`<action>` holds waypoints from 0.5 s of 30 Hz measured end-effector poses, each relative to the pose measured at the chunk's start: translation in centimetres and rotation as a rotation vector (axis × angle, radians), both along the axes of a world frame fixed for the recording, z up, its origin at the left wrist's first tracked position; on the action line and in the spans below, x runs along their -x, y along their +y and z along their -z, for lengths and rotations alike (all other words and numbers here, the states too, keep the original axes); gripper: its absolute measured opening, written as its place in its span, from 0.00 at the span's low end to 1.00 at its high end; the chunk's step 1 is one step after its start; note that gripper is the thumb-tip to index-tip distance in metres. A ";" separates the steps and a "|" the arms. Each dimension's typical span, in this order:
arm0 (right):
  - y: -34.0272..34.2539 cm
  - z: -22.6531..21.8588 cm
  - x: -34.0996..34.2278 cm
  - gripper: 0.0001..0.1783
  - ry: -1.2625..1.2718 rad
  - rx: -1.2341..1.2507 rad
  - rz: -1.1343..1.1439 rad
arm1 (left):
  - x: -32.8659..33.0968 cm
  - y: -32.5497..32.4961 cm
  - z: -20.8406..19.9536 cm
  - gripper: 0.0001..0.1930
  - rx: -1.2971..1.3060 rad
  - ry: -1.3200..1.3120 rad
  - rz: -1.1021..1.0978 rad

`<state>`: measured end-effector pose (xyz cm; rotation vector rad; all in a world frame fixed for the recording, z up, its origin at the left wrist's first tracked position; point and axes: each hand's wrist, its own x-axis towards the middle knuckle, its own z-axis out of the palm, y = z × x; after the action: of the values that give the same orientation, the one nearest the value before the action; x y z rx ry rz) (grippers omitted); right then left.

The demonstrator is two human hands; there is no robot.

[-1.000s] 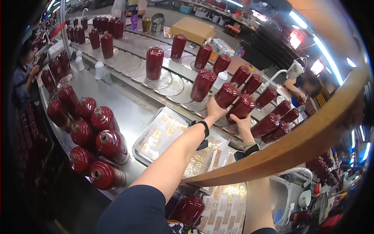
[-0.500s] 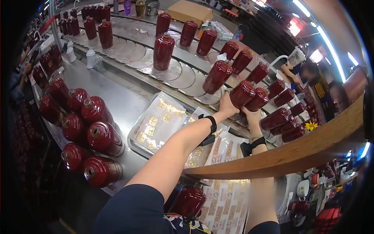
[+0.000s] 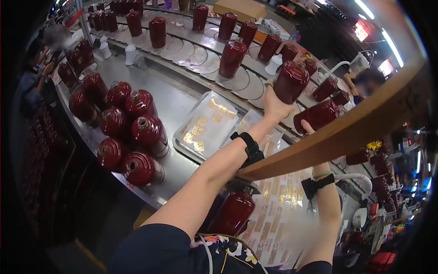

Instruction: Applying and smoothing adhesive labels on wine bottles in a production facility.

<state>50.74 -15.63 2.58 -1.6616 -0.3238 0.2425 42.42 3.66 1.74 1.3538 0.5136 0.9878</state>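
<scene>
My left hand (image 3: 276, 106) is closed round a glossy dark red bottle (image 3: 291, 83) at the conveyor's near side. My right hand (image 3: 308, 127) grips a second red bottle (image 3: 318, 115), which is tilted; a wooden beam (image 3: 337, 137) hides much of that hand. Another red bottle (image 3: 232, 58) stands upright on the conveyor (image 3: 247, 83), left of my left hand. Below my forearms, a red bottle (image 3: 233, 211) leans close to my body, beside sheets of gold-printed labels (image 3: 276, 196).
Several open-necked red bottles (image 3: 149, 132) cluster on the metal table at left. A shallow tray (image 3: 185, 148) of gold labels lies between them and my left arm. White bottles (image 3: 130, 55) stand beside the conveyor. A person (image 3: 34, 77) is at far left, another (image 3: 368, 82) across at right.
The view has shifted, so the scene sits further right and the beam crosses more of my right arm. The two bottles in my hands, close together before, are now apart, the right one tilted.
</scene>
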 end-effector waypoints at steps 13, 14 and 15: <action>17.4 -1.0 11.0 0.18 -0.083 0.051 -0.587 | 18.6 7.5 -2.4 0.43 0.133 -0.150 -0.140; 18.3 -0.8 11.1 0.18 -0.077 0.062 -0.600 | 19.9 6.9 -1.6 0.43 0.144 -0.118 -0.078; 19.2 -1.4 12.0 0.24 0.017 0.069 -0.675 | 21.0 6.6 -0.1 0.42 0.156 -0.083 -0.020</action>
<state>38.74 3.56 4.01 -1.5684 -0.8684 0.7753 21.42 10.22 1.86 1.1662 0.5318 0.9954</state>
